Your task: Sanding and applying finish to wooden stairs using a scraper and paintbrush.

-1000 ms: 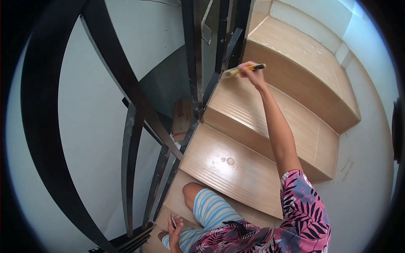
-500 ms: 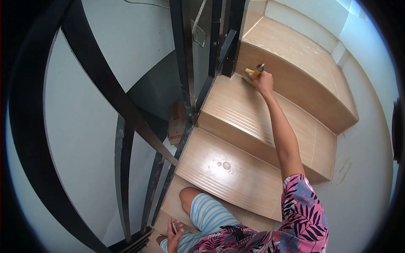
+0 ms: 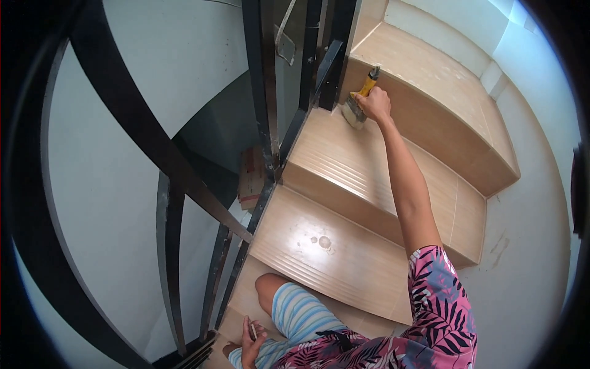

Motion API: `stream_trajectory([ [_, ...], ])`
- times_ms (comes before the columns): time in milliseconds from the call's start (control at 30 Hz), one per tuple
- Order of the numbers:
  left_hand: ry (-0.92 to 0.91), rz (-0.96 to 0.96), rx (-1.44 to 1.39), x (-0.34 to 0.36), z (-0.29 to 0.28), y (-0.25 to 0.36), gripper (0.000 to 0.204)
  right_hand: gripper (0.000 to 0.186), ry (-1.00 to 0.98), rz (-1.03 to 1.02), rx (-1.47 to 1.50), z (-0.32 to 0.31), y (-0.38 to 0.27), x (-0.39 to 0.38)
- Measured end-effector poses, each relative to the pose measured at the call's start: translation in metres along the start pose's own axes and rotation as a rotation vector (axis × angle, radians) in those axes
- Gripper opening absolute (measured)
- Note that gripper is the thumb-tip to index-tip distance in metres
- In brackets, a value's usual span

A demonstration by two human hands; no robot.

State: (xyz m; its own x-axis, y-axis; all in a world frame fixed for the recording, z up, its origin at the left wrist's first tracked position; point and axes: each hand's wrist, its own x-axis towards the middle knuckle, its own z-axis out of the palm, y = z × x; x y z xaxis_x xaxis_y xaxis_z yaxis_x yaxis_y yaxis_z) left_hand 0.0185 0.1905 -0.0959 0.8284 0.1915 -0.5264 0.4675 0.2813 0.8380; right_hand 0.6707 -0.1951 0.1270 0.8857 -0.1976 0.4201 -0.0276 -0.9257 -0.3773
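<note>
gripping the yellow-handled brush [image 3: 353, 113] at the far left of the stair tread [image 3: 344, 147], your right hand [image 3: 375, 104] is closed around it, while your near left hand [image 3: 252, 345] sits half-curled around a small, unclear object [image 3: 252, 331].

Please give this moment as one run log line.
right hand: grips yellow-handled paintbrush | bristles: by stair tread, contact unclear | left hand: beside striped shorts

"Where's the light coming from?"
"Upper right, seemingly; the wall [image 3: 528, 67] glows pale blue there."
"Any glare?"
"A white sheen on the lower tread [image 3: 344, 258]; shadows are soft."
"Distortion?"
"The railing [image 3: 138, 117] bows near the left rim, and the corners go black."
</note>
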Motion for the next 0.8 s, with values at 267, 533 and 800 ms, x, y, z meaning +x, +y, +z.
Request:
stream_trajectory([
  [267,0.004,0.015,-0.069,-0.009,-0.008,0.008,0.098,0.038,0.246,0.077,0.402,-0.001,0.011,-0.018],
  [533,-0.056,0.04,0.015,0.001,-0.002,0.033,0.1,0.014,-0.379,0.03,1.241,0.039,-0.031,-0.08],
  [800,-0.063,0.146,0.134,-0.012,0.006,0.072,0.107,0.029,-0.49,0.202,0.894,-0.072,0.179,-0.108],
])
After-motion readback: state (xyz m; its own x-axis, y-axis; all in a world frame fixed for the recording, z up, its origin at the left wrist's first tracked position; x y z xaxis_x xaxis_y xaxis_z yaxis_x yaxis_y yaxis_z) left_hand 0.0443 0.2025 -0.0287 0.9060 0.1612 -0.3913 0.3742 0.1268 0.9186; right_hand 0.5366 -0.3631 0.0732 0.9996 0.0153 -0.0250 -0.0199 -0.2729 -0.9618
